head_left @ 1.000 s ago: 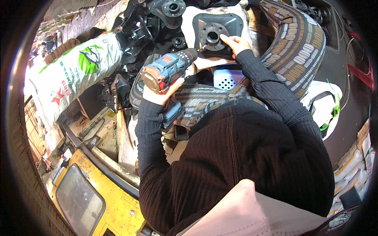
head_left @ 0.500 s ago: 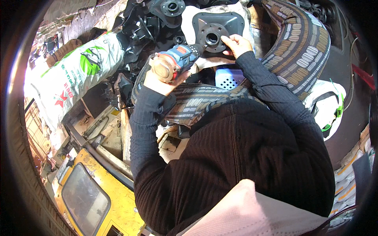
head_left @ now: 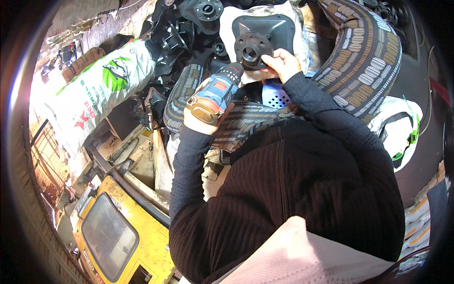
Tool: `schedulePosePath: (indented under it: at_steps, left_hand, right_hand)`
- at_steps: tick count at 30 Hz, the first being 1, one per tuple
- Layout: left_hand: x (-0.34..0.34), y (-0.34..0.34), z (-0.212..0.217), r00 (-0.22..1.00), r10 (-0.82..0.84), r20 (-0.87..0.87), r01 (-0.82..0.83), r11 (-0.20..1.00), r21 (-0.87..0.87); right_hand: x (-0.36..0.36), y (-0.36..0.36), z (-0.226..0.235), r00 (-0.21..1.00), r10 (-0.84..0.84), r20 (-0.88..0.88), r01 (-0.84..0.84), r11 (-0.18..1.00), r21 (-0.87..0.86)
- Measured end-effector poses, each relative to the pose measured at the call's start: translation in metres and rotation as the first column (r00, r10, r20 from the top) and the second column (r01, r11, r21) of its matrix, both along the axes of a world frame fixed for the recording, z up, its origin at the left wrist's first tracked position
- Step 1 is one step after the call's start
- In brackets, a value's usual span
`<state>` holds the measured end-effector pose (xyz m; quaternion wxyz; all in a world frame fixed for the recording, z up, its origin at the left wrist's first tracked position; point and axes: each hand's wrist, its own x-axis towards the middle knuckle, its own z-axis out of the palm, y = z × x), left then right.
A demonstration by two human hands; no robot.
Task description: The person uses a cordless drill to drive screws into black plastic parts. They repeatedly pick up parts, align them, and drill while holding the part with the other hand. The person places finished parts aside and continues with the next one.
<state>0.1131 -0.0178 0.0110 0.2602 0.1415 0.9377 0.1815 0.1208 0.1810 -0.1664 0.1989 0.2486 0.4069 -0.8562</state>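
Note:
My left hand (head_left: 196,122) is closed around a blue cordless drill (head_left: 218,91), its black chuck pointing up and to the right. The drill's front end comes right to the lower left edge of a dark round flange (head_left: 244,49) with a central bore and small holes around it; I cannot make out whether they touch. With thumb and fingers, my right hand (head_left: 284,65) pinches the right rim of that flange. Behind it lies a black square part with a raised rim (head_left: 280,29), on a white sack (head_left: 302,45).
A patterned padded ring (head_left: 359,61) curves around me. Inside it is a perforated purple basket (head_left: 276,96). Black cast parts (head_left: 172,40) pile up at the far left, beside a white and green sack (head_left: 101,83). Lower left stands a yellow machine panel (head_left: 146,255) with a window.
My left hand has drawn the drill slightly nearer my body and swung it more upright. The flange, still in my right hand, has tilted and dropped a little.

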Motion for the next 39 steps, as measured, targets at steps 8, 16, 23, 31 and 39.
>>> schedulePosePath:
  at_steps: [8, 16, 23, 31, 39]
  left_hand:
    - [-0.001, -0.012, -0.015, 0.986, -0.135, -0.101, 0.122, 0.985, -0.126]
    - [-0.006, -0.020, -0.014, 0.970, -0.226, -0.089, 0.211, 0.965, -0.159]
    - [-0.009, -0.005, -0.007, 0.971, -0.195, -0.141, 0.184, 0.979, -0.087]
    - [-0.035, 0.004, -0.005, 0.978, -0.205, -0.045, 0.200, 0.975, -0.094]
    - [-0.053, -0.003, -0.005, 0.963, -0.260, 0.068, 0.268, 0.919, -0.288]
  right_hand:
    - [0.003, -0.008, -0.009, 1.000, -0.025, 0.014, 0.025, 0.999, 0.039]
    - [0.008, -0.011, -0.011, 0.998, -0.056, -0.019, 0.058, 0.995, 0.080]
    - [0.008, -0.010, -0.013, 0.997, -0.074, 0.017, 0.073, 0.996, 0.042]
    - [0.001, -0.007, -0.019, 0.989, -0.083, 0.120, 0.067, 0.989, 0.129]
    - [-0.013, 0.002, -0.014, 0.978, 0.011, 0.209, -0.078, 0.947, 0.313]
